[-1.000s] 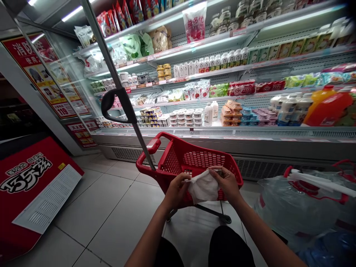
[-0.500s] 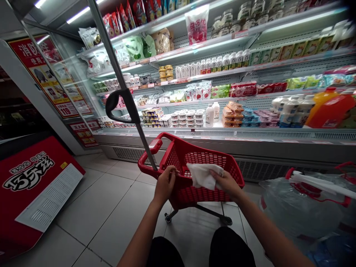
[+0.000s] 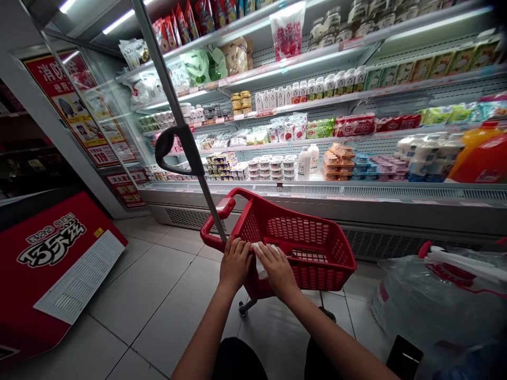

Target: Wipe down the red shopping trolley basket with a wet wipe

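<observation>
1. The right hand point(image 3: 276, 269) has its fingers laid close together over a white cloth point(image 3: 260, 269), holding it against the near rim of the red shopping cart point(image 3: 325, 277).
2. Just beside it, the left hand point(image 3: 235, 258) drapes its fingers over the same rim; whether its thumb clamps underneath is hidden.
3. The cloth is on the rim near the grey pole point(image 3: 158, 63); the rim farther right is untouched by hand or cloth. How much is done or left cannot be told.
4. Beyond the cart stands a refrigerated shelf unit point(image 3: 356, 187).
</observation>
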`<control>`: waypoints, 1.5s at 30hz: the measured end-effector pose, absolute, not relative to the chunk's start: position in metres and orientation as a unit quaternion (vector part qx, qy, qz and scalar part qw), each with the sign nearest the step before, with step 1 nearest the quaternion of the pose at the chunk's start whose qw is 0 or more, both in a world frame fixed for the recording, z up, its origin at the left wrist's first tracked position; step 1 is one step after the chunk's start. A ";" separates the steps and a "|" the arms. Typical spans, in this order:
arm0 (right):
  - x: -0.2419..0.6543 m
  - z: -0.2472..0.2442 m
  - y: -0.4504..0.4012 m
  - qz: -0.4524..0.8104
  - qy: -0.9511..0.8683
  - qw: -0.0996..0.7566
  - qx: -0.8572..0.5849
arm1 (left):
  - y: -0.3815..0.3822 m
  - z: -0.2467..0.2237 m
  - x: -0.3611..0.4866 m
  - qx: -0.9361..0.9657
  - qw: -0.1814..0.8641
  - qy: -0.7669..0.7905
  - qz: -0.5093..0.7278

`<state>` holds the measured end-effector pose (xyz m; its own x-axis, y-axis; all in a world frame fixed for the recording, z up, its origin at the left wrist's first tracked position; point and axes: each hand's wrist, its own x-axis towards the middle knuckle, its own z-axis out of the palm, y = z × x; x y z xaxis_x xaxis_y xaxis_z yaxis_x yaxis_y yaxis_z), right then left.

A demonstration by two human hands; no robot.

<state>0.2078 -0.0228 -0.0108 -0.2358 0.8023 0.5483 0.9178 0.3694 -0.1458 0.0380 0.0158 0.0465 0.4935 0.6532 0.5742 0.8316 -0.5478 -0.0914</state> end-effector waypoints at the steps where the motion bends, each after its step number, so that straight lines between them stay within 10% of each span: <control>1: 0.212 -0.009 -0.025 -0.106 -0.788 0.275 -0.540 | 0.015 0.047 0.036 -0.846 0.180 -0.439 -0.246; 35: 0.359 -0.076 -0.066 -0.130 -0.698 0.285 -0.644 | 0.027 0.048 0.026 -0.822 0.158 -0.467 -0.285; 45: 0.171 -0.005 0.000 0.002 -0.774 0.380 -0.506 | 0.014 0.044 0.038 -0.840 0.111 -0.441 -0.296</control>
<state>0.1713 0.0002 -0.0053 -0.1978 0.7852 0.5869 0.7825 0.4870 -0.3879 0.0379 0.0135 0.0443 0.4365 0.6749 0.5949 0.8063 -0.5868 0.0741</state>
